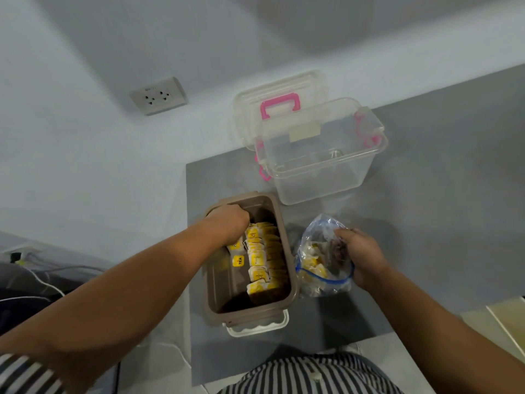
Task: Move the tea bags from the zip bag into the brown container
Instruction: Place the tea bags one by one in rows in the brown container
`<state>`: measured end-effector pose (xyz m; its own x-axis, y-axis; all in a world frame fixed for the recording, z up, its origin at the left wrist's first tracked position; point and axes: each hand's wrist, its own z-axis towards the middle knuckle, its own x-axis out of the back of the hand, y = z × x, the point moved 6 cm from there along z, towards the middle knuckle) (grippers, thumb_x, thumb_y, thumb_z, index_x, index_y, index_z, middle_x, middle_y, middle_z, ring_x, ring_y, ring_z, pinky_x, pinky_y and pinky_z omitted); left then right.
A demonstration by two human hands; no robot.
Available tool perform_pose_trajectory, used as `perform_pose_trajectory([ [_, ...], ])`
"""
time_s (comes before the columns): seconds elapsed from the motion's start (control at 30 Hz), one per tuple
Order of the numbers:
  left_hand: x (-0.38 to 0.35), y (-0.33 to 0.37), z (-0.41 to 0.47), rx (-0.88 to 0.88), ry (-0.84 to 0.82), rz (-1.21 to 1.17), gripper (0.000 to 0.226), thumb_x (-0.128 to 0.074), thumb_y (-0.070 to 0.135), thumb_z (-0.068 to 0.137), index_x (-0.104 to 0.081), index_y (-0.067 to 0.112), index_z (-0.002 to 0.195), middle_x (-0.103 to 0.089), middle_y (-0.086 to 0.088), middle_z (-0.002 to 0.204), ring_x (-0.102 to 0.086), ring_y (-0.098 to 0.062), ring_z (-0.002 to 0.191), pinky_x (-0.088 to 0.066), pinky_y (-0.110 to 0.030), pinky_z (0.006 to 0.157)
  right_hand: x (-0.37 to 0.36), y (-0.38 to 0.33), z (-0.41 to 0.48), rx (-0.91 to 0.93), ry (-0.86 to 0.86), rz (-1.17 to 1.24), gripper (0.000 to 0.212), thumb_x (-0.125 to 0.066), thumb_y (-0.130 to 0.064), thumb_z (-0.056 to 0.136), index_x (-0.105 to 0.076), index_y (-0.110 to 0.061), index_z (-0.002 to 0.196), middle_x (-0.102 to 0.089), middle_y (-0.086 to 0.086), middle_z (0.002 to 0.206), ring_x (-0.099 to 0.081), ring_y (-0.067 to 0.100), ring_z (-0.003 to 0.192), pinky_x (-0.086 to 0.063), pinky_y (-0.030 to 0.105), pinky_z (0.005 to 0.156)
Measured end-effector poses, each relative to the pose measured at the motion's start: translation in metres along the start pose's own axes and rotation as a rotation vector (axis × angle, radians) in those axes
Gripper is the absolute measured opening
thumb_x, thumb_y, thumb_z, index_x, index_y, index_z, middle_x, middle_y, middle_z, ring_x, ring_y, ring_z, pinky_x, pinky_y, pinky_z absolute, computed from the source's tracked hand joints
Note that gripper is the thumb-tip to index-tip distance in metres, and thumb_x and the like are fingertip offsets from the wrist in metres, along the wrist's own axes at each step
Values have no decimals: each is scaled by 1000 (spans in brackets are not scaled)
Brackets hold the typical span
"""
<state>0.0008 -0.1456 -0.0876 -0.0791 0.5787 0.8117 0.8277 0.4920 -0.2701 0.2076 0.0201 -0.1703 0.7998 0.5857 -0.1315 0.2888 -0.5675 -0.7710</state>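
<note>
- The tea bags (262, 257), yellow-tagged, stand packed in a row along the right side of the brown container (289, 251). One or two lie loose on its left side, where bare floor shows.
- A smaller heap of them sits in the zip bag (318, 231), which stands open-mouthed on the desk (426, 209) just to the right of the container.
- By the look of it the job is well past halfway. Most of the bags are in the container, a handful is left to move, and the free lane on the left should take them.
- The left hand (227, 220) is down inside the container's far end with its fingers curled among the tags. Whether its grip holds a tea bag I cannot tell, as the fingertips are hidden.
- The right hand (360, 254) has its grip closed on the zip bag's side near the blue-lined mouth, holding it up and open.
- The container's left wall lies close to the desk's left edge, with its white latch (257, 327) towards the person. A careless nudge leftward could push it over the edge.
- Beyond it stands a clear box (321, 166), with its pink-handled lid (279, 105) propped behind against the wall. The box nearly touches the container's far corner, so there is little room that way.
- To the right of the zip bag the desk gives open room for the arm.
</note>
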Motion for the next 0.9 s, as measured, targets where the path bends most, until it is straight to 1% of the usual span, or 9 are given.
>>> perform_pose_trajectory([
  [0.07,-3,0,1,4,2,-4,11,-57,6,89,-66,13,89,-67,-7,94,-55,-23,73,-50,-34,70,-1,1,-1,6,6,-5,9,-62,-13,95,-63,-5,91,-66,23,94,-65,34,84,-57,50,82],
  [0.17,-4,0,2,2,13,-19,14,-57,4,91,-67,10,98,-62,-6,90,-58,-22,78,-51,-32,75,-2,1,-3,5,9,-11,10,-61,-14,96,-64,-5,94,-67,22,93,-66,35,85,-58,47,81],
  [0.27,-3,-1,2,16,19,-28,13,-58,4,91,-67,11,98,-62,-5,90,-57,-21,77,-52,-32,78,-3,2,-2,1,2,-16,11,-60,-15,97,-62,-7,89,-65,21,91,-64,33,82,-56,47,81],
  [0.33,-3,0,-1,32,12,-22,13,-58,1,89,-65,12,93,-57,-4,83,-57,-21,76,-52,-31,76,-4,2,-3,5,-9,-5,11,-60,-15,97,-61,-7,89,-64,21,90,-62,33,81,-55,47,80],
  [0.5,-1,2,-3,46,10,-2,15,-59,-1,86,-67,10,94,-58,-4,85,-57,-21,74,-55,-33,74,-2,2,-5,-9,-22,-2,11,-60,-17,98,-59,-6,96,-68,20,93,-67,34,84,-59,43,74],
  [0.67,4,3,-10,73,-23,-4,9,-66,6,85,-62,13,82,-62,-5,85,-63,-23,78,-56,-34,72,4,4,-6,-35,-35,-40,18,-62,-20,99,-57,-5,107,-69,19,101,-70,35,90,-59,42,71],
  [0.77,17,-3,-17,133,29,-109,4,-64,8,86,-68,9,86,-61,-4,80,-65,-23,78,-56,-31,73,8,4,-3,-40,-86,-98,24,-68,-22,94,-60,-5,109,-71,20,102,-71,35,89,-60,42,70],
  [0.83,30,-4,-25,150,65,-205,12,-61,10,90,-71,7,95,-68,-7,91,-67,-26,87,-52,-30,74,11,4,-2,-57,-125,-151,28,-74,-20,89,-61,-6,110,-71,19,99,-72,34,84,-60,43,70],
  [0.9,45,-3,-38,160,134,-320,16,-60,14,91,-74,9,97,-72,-9,97,-67,-26,89,-53,-31,77,14,5,-1,-84,-160,-190,31,-77,-12,85,-62,-7,110,-72,18,96,-72,32,79,-60,41,67],
])
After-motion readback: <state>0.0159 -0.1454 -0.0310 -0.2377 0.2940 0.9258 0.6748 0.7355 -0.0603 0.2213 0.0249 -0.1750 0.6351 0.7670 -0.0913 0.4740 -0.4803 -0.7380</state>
